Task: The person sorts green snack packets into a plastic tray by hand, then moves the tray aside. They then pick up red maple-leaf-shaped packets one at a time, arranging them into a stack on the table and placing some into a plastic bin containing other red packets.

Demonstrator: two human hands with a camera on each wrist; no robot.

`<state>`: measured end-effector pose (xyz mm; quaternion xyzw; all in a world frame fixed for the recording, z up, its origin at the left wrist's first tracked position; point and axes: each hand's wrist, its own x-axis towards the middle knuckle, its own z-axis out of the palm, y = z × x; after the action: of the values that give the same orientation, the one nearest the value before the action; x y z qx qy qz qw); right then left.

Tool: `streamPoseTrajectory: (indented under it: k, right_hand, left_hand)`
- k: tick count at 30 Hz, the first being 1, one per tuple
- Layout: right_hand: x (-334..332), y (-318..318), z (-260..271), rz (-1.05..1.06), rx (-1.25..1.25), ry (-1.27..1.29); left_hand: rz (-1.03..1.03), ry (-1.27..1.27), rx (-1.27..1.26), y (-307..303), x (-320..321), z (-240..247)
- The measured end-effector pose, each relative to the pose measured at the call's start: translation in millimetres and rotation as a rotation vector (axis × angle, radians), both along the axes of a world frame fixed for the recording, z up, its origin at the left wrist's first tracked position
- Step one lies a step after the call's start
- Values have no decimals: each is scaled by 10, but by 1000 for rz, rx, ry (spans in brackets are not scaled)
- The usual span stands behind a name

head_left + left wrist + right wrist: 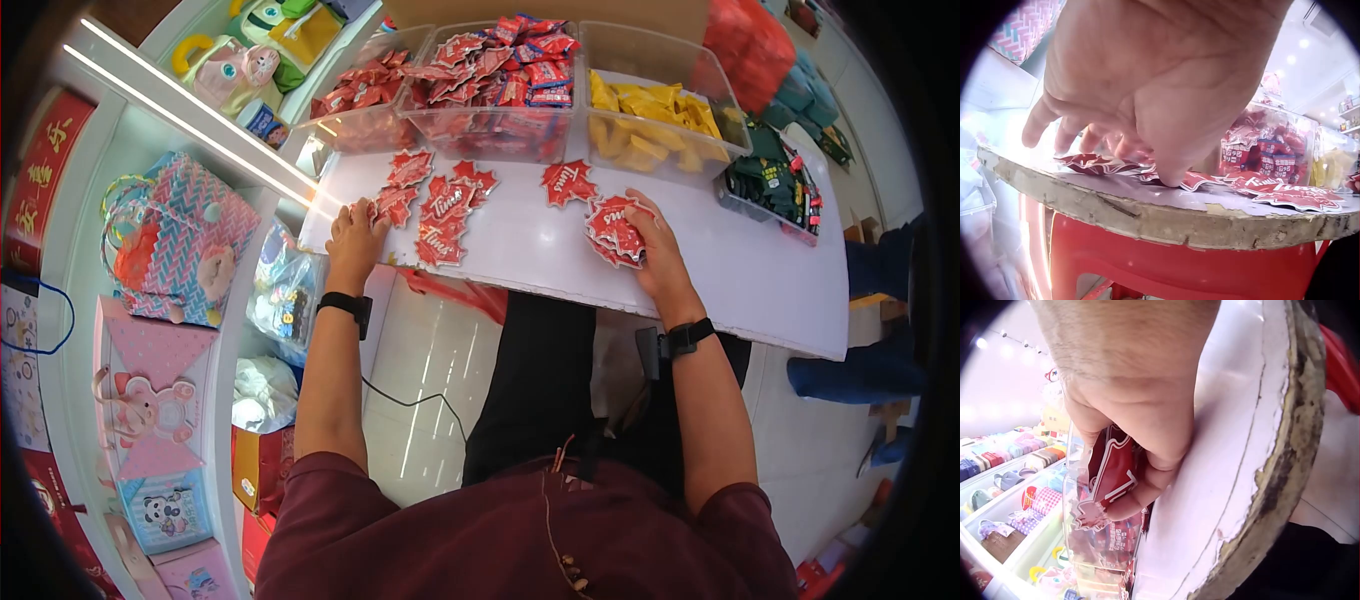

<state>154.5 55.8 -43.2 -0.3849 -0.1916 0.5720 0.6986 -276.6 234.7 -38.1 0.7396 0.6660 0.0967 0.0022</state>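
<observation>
My right hand [658,250] grips a small stack of red maple-leaf packets [612,232] with white "Tims" lettering near the table's front edge. In the right wrist view, thumb and fingers wrap the stacked packets [1115,475] from either side. Over at the left edge, my left hand [352,245] reaches down with spread, slightly bent fingers onto a leaf packet [397,205]. The left wrist view has its thumb tip at one packet [1197,180] and the fingers over another [1094,164]. More leaf packets [445,212] lie overlapping between the hands, and a separate few [568,184] sit nearer the right hand.
Along the back stand clear bins: one of red packets [425,128], a smaller red one [350,128], and one of yellow packets [660,143]. A tray of dark green packets [768,185] is at right. Shelves [235,330] with gift bags border the left; a red stool [1179,259] stands beneath.
</observation>
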Motion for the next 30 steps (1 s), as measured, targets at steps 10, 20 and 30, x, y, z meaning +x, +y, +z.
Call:
streamPoseTrajectory:
  k: [10, 20, 30]
  right_hand:
    - [-18, -14, 38, 5, -16, -19]
    - [-24, 10, 29, 12, -21, -38]
    - [-37, 0, 36, 15, -44, -63]
  left_hand:
    - [-202, -82, 59, -144, 133, -117]
    - [-312, 113, 147, 137, 465, 150]
    - [-34, 109, -29, 483, 484, 143]
